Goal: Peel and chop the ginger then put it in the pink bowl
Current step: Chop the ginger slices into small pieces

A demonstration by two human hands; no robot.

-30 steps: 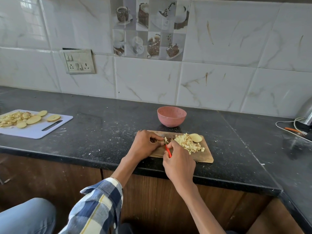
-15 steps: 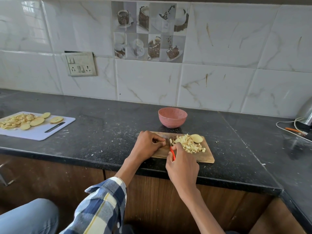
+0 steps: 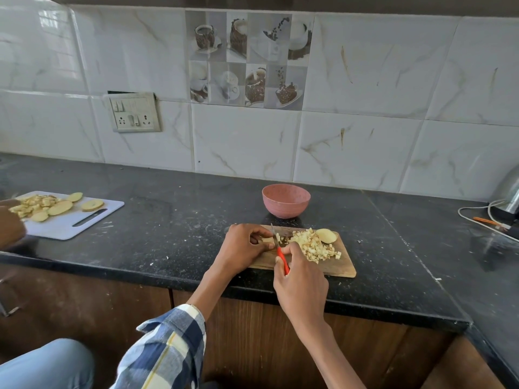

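A wooden cutting board [image 3: 335,269] lies near the counter's front edge. On it sits a heap of chopped ginger [image 3: 311,245] with a peeled ginger slice [image 3: 325,235] at its far right. My left hand [image 3: 244,244] pinches a small ginger piece [image 3: 266,240] down on the board's left part. My right hand [image 3: 300,279] grips a red-handled knife [image 3: 281,258] whose blade stands against that piece. The empty pink bowl [image 3: 286,202] stands just behind the board.
A white cutting board [image 3: 70,224] with slices and cubes lies at the far left, another person's hand [image 3: 9,223] over it. A wall socket [image 3: 134,112] sits on the tiles. Cables [image 3: 483,220] and a metal kettle [image 3: 509,193] are at the right.
The knife blade has shifted slightly on the small piece while my left hand keeps holding it. Another person's hand has come into view at the far left board.
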